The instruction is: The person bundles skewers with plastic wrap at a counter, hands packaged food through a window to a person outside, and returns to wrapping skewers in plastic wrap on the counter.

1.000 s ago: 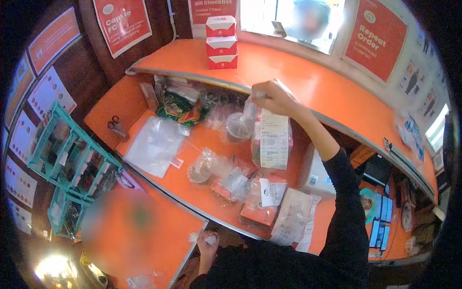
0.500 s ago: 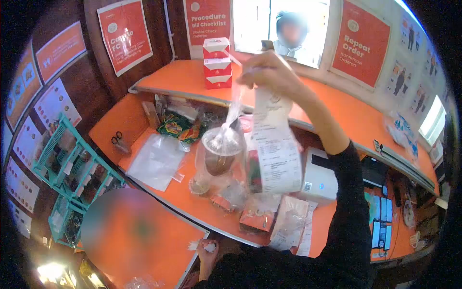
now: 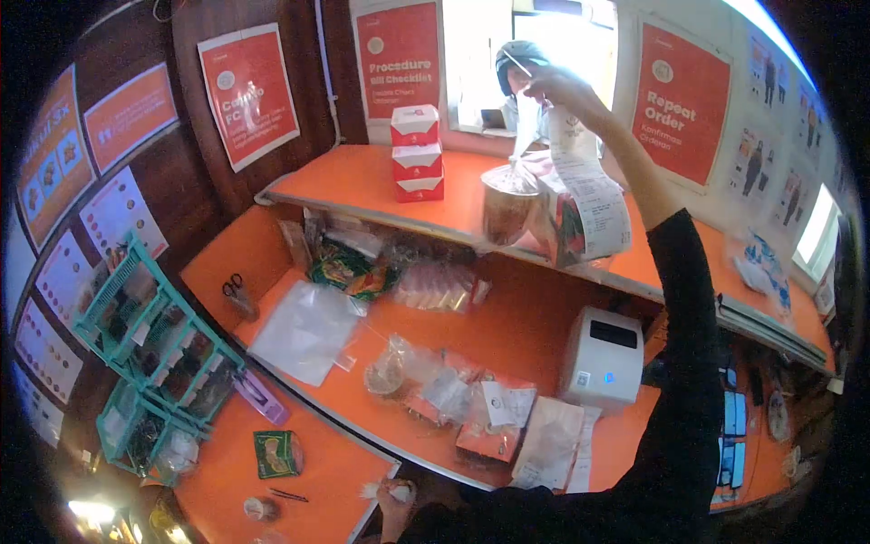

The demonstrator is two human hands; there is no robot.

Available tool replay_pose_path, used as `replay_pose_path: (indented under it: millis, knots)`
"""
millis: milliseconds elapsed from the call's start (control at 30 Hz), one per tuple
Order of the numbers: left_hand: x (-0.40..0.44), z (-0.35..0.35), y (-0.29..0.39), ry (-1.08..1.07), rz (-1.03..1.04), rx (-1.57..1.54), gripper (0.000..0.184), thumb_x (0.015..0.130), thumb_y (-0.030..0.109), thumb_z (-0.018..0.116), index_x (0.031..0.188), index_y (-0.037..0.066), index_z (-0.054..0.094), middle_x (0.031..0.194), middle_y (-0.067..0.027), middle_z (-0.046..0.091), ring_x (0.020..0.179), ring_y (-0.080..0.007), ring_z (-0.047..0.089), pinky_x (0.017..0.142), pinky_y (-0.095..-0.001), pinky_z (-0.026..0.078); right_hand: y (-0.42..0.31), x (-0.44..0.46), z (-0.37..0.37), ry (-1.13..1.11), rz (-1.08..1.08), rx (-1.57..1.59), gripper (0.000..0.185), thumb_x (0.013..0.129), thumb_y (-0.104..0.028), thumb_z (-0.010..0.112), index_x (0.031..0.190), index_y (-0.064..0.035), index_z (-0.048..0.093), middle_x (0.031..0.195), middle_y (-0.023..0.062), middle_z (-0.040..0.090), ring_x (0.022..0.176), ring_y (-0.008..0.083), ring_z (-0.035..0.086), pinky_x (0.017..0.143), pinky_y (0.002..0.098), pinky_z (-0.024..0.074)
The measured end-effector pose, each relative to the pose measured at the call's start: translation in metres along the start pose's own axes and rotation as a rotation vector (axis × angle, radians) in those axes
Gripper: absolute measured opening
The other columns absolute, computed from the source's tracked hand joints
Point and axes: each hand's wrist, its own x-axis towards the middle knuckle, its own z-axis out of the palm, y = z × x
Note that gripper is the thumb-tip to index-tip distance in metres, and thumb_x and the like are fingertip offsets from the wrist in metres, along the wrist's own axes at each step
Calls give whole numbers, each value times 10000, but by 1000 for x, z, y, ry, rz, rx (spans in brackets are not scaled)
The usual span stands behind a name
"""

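My right hand (image 3: 569, 95) is raised in front of the window, closed on the gathered top of a clear plastic bag. In the bag hangs a lidded cup (image 3: 509, 207) of brown drink, at the upper counter's edge. A long printed receipt (image 3: 594, 207) dangles below the hand, partly covering a packed item behind it. A thin white stick, perhaps a straw, juts from my fingers. Low in view, my left hand (image 3: 395, 513) is closed around something white and crumpled, beside the lower counter's corner; its kind is unclear.
Stacked red-and-white boxes (image 3: 418, 172) stand on the upper counter (image 3: 344, 186). A helmeted person (image 3: 521, 63) is outside the window. Below are plastic sheets (image 3: 308, 331), packed boxes (image 3: 489, 431), a white printer-like device (image 3: 605, 355) and a teal rack (image 3: 159, 335).
My right hand has carried the bag and receipt forward and up, from over the lower shelf to the upper counter by the window. My left hand stays low, still closed.
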Motion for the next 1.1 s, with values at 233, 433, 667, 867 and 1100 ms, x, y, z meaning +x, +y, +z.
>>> replay_pose_path:
  millis: [233, 433, 667, 867, 1100]
  knots:
    - [-3, -8, 2, 100, -22, 151, 219, 823, 199, 509, 640, 100, 441, 620, -62, 497, 614, -207, 501, 682, -409, 446, 79, -8, 35, 166, 270, -44, 181, 807, -218, 554, 869, -61, 620, 794, 24, 549, 678, 108, 474, 625, 252, 378]
    - [-42, -13, 5, 294, -4, 171, 230, 861, 232, 478, 674, 110, 425, 634, -38, 461, 652, -193, 479, 734, -415, 436, 142, -25, 71, 123, 418, -239, 218, 817, -237, 556, 931, -55, 597, 847, 45, 557, 749, 131, 493, 675, 271, 395]
    - [-82, 26, 7, 191, 204, -89, 345, 901, 296, 497, 614, 132, 399, 575, -27, 405, 600, -179, 428, 699, -351, 422, 182, -37, 104, 56, 434, -474, 274, 829, -260, 560, 1002, -48, 570, 909, 70, 566, 831, 158, 515, 734, 293, 414]
    - [-99, 49, 34, -58, 516, -182, 187, 914, 278, 499, 857, 100, 498, 735, -15, 507, 725, -173, 515, 730, -334, 447, 18, 16, 164, 166, 50, -231, 327, 839, -280, 563, 1064, -42, 547, 962, 91, 574, 901, 181, 534, 785, 312, 431]
    - [-136, 107, 91, -82, 811, 41, 280, 928, 335, 466, 797, 88, 490, 908, -69, 571, 936, -188, 536, 848, -326, 428, -321, -58, 297, -979, -519, 498, 439, 850, -340, 564, 1154, -29, 505, 1098, 131, 558, 1005, 244, 538, 879, 351, 424]
